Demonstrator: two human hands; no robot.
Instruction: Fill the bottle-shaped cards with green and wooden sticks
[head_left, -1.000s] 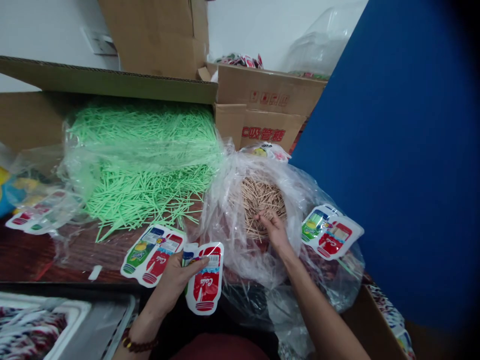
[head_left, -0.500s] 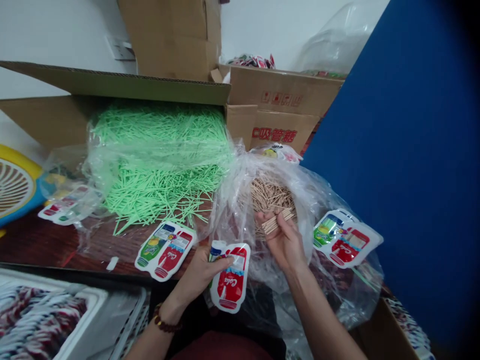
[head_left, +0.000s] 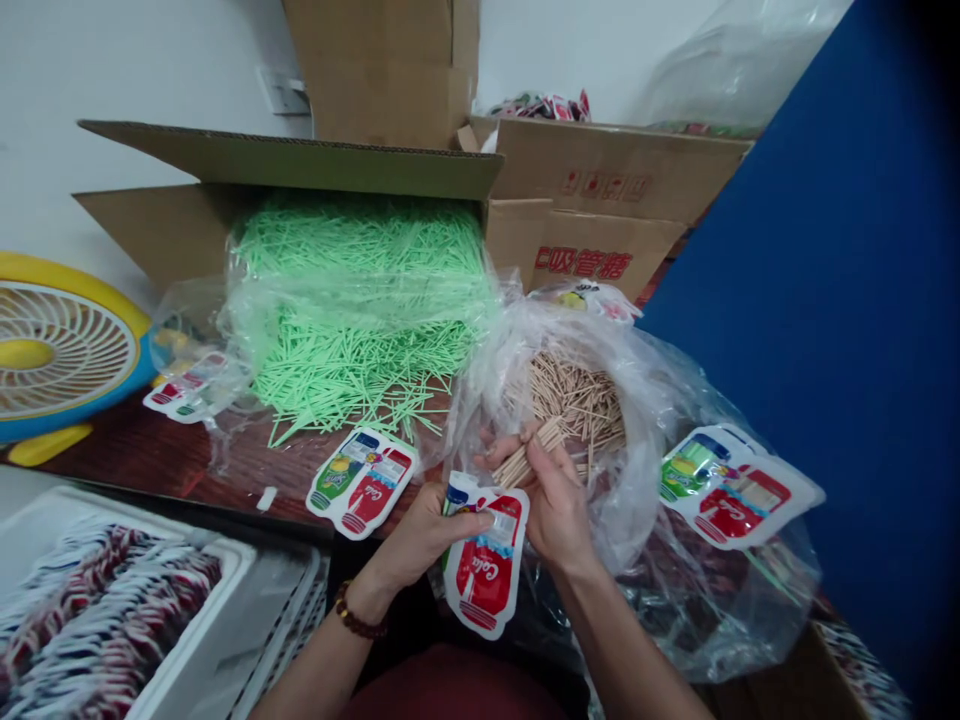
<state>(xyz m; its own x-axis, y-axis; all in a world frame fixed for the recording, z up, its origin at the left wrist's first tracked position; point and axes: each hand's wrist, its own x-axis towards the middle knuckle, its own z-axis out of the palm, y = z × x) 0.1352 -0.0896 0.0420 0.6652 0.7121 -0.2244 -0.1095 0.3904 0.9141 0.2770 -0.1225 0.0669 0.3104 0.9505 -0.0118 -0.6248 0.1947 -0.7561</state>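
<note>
My left hand (head_left: 412,530) is closed on a jar-shaped printed pouch (head_left: 486,580) with a red Cola side facing up; its thumb lies across the front. In my right hand (head_left: 559,505) is a small bundle of thin brown sticks (head_left: 517,465), pinched by thumb and fingers just above the pouch's top edge. Behind that hand, a clear plastic bag (head_left: 637,430) lies open around a heap of loose brown sticks (head_left: 577,395). Another printed pouch (head_left: 362,482) lies flat left of my left hand. More such pouches (head_left: 739,490) rest on the bag at the right.
Green sticks (head_left: 360,350) spill from a bag in an open carton (head_left: 300,165) at the back. A yellow-blue fan (head_left: 67,350) stands at the left. Below it, a white bin (head_left: 225,570) holds rows of pouches. A blue panel (head_left: 795,300) bounds the right side.
My right hand has drawn the brown sticks back from the heap, down and left toward the pouch. The camera view has shifted left, showing more of the fan.
</note>
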